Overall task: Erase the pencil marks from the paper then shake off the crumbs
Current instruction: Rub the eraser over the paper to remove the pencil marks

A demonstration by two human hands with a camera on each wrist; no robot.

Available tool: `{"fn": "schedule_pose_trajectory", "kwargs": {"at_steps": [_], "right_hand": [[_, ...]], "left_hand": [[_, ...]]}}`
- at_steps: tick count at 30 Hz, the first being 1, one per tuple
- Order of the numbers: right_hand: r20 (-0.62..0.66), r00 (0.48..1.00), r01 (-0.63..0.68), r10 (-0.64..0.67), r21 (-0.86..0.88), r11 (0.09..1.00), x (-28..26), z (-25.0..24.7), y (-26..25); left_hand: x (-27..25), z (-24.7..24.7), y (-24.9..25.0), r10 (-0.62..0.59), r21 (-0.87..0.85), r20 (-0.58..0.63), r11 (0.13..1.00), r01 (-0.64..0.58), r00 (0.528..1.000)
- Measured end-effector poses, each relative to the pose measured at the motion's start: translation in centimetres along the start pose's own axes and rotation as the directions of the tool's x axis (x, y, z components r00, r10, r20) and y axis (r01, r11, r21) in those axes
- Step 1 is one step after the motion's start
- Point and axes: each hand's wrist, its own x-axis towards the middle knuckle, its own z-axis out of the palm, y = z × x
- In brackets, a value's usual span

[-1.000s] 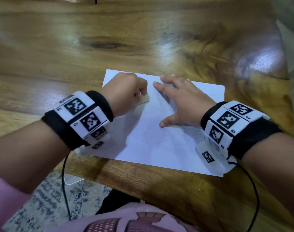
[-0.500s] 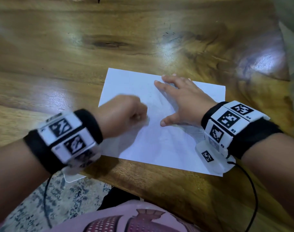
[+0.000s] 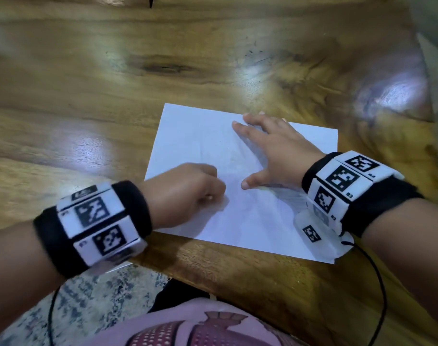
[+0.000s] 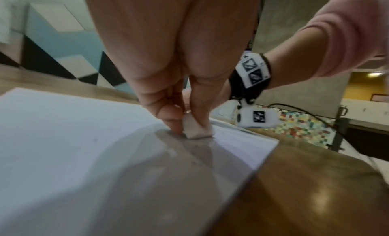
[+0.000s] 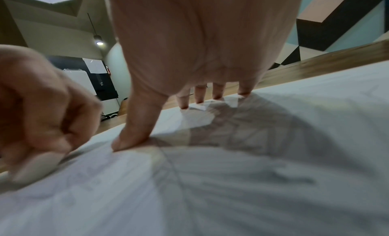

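Since one second ago the left hand point(image 3: 188, 193) has drawn back from the far part of the paper point(image 3: 195, 136) toward its near left portion; the right hand has not shifted.

Left side: the left hand's grip is closed, thumb and fingers pinching a small pale eraser point(image 4: 194, 129) whose lower face touches the sheet. The pinch sits low on the eraser, judged to keep it stiff under rubbing pressure. Blur on this hand suggests a stroke in progress.

Centre: the paper lies flat on the wooden table point(image 3: 113, 83), near its near edge. Faint pencil marks point(image 5: 242, 136) remain visible under and near the right hand, so erasing is judged unfinished; shaking off the crumbs is not yet begun.

Right side: the right hand point(image 3: 278, 151) is flat, fingers spread and straight, thumb pressed down. It holds nothing; its placement is judged to pin the sheet against sliding or creasing.
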Motion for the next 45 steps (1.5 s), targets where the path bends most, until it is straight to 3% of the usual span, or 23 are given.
{"fn": "schedule_pose_trajectory", "kwargs": {"at_steps": [2,5,7,9,11,13,18,20,23,24,26,29,31,35,37,39,41,45], "right_hand": [[0.002,1.0,0.002,-0.002,-0.006,1.0,0.0,0.0,-0.1],[0.0,1.0,0.005,-0.005,-0.011,1.0,0.0,0.0,0.0],[0.003,1.0,0.005,-0.005,-0.003,1.0,0.0,0.0,0.0],[0.005,1.0,0.003,-0.003,0.002,1.0,0.0,0.0,0.0],[0.004,1.0,0.005,-0.005,-0.003,1.0,0.0,0.0,0.1],[-0.001,1.0,0.004,-0.004,-0.007,1.0,0.1,0.0,0.1],[-0.001,1.0,0.0,0.0,-0.005,1.0,0.0,0.0,0.0],[-0.002,1.0,0.0,0.0,-0.004,1.0,0.0,0.0,0.0],[0.006,1.0,-0.002,0.002,0.001,1.0,0.0,0.0,0.0],[0.008,1.0,-0.002,0.002,-0.001,1.0,0.0,0.0,0.0],[0.004,1.0,0.001,-0.001,-0.009,1.0,0.0,0.0,0.0],[0.0,1.0,0.0,0.0,-0.01,1.0,0.0,0.1,0.0],[0.001,1.0,0.002,-0.002,-0.004,1.0,0.0,0.1,0.0],[-0.002,1.0,0.002,-0.002,-0.01,1.0,0.1,0.1,0.1],[-0.005,1.0,0.007,-0.007,-0.015,1.0,0.1,0.1,0.0],[-0.008,1.0,0.007,-0.007,-0.015,1.0,0.1,0.1,0.1],[-0.008,1.0,0.007,-0.007,-0.017,1.0,0.1,0.1,0.1],[-0.007,1.0,0.006,-0.006,-0.002,1.0,0.1,0.1,0.2]], "left_hand": [[-0.2,-0.2,-0.5,-0.013,-0.009,-0.019,1.0,0.013,1.0],[1.6,-2.3,-2.0,-0.1,0.051,-0.275,0.992,0.119,0.956],[2.0,-2.6,-2.7,-0.148,0.044,-0.34,0.984,0.173,0.929],[0.9,-1.9,-2.3,-0.097,0.037,-0.289,0.993,0.112,0.952],[-0.5,-1.2,-1.4,-0.088,-0.018,-0.105,0.996,0.086,0.991],[-0.7,-1.2,-1.4,-0.1,-0.039,0.023,0.994,0.101,0.995],[2.5,-1.5,-1.1,-0.126,0.008,-0.284,0.991,0.134,0.951],[2.1,-0.5,-0.5,-0.073,-0.006,-0.24,0.997,0.074,0.968],[0.2,0.6,0.2,-0.024,-0.02,0.03,1.0,0.024,0.999],[0.1,0.5,0.1,-0.025,-0.016,0.062,1.0,0.026,0.998],[1.1,-0.2,-0.1,-0.049,-0.013,-0.055,0.999,0.049,0.997],[2.7,-0.9,-0.5,-0.093,0.052,-0.263,0.992,0.111,0.96],[1.8,-0.2,-0.4,-0.051,0.015,-0.225,0.998,0.056,0.973],[-1.1,1.2,0.5,-0.017,-0.057,0.002,0.998,0.017,1.0],[0.0,0.4,0.1,-0.013,-0.041,-0.048,0.999,0.011,0.999],[2.0,-0.7,-0.3,-0.067,-0.018,-0.173,0.998,0.065,0.983],[2.9,-0.8,-0.5,-0.119,-0.011,-0.22,0.993,0.12,0.968],[-0.6,1.3,0.8,-0.044,-0.008,-0.042,0.999,0.043,0.998]]}}
